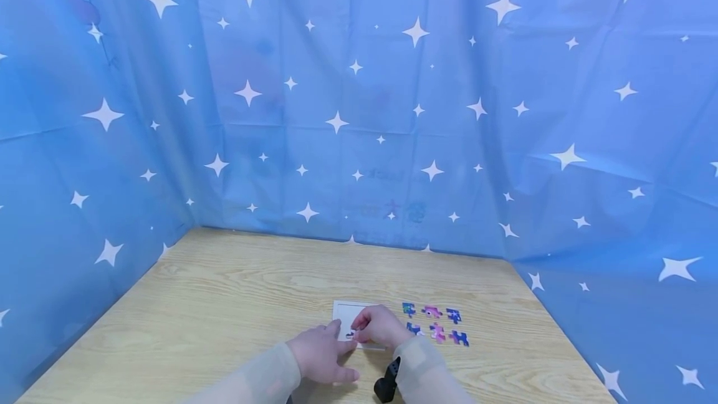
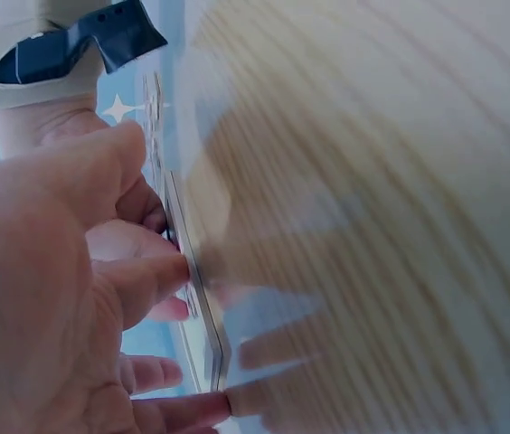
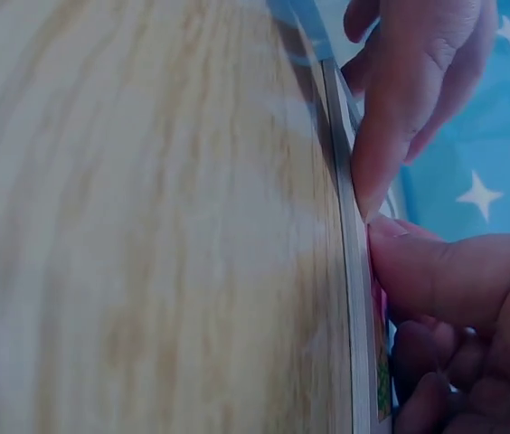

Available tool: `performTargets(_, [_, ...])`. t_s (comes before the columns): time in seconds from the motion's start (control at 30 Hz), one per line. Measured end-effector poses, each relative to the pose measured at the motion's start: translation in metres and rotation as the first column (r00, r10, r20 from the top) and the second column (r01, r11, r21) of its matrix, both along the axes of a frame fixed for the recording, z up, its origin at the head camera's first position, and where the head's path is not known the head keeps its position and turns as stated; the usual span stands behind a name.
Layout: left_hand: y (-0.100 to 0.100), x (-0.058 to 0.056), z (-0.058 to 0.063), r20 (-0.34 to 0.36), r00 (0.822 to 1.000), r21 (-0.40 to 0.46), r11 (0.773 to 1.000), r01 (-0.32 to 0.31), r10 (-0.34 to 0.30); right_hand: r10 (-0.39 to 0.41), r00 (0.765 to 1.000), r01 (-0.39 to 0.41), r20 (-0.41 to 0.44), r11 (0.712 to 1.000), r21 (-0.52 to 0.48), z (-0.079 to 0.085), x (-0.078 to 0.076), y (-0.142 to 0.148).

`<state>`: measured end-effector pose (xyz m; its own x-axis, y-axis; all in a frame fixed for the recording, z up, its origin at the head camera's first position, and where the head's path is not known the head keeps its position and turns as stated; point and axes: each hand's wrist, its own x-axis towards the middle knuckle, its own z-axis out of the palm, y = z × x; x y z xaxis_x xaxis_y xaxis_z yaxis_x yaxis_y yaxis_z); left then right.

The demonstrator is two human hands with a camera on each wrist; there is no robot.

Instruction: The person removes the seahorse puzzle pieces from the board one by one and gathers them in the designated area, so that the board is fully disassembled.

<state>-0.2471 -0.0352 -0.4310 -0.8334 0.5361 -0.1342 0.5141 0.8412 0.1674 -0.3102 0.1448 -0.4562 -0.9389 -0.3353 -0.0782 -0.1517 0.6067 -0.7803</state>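
Observation:
A white puzzle tray (image 1: 344, 312) lies on the wooden table, one small jigsaw piece (image 1: 350, 333) showing between the hands in the head view. My left hand (image 1: 322, 353) rests along the tray's near left corner, its fingers spread and fairly straight. From the right, my right hand (image 1: 381, 326) reaches over the tray with curled fingers, pinching the jigsaw piece at its edge. The right thumb (image 3: 418, 267) meets a left fingertip at the tray edge (image 3: 354, 271) in the right wrist view. Fingers hide much of the piece and the tray's inside.
Several loose jigsaw pieces (image 1: 437, 333), pink, blue and purple, lie in two rows right of the tray. The wooden table (image 1: 235, 292) extends around them. A blue curtain with white stars (image 1: 359, 111) hangs behind and at both sides. A black wrist device (image 1: 387, 382) sits on the right wrist.

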Motion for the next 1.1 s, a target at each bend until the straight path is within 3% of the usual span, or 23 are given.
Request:
performTargets(0.4, [0.012, -0.002, 0.001, 0.030, 0.999, -0.029, 0.999, 0.028, -0.027, -0.002, 1.000, 0.003, 0.025, 1.000, -0.024, 0.002, 0.004, -0.002])
performTargets(0.8, [0.014, -0.004, -0.001, 0.000, 0.999, -0.042, 0.999, 0.035, -0.035, 0.040, 0.999, -0.041, 0.028, 0.998, 0.039, 0.007, 0.002, 0.001])
performTargets(1.1, [0.014, -0.005, -0.003, -0.015, 0.999, -0.049, 0.998, 0.043, -0.044, 0.031, 0.998, -0.033, 0.057, 0.999, 0.028, 0.008, 0.001, 0.003])
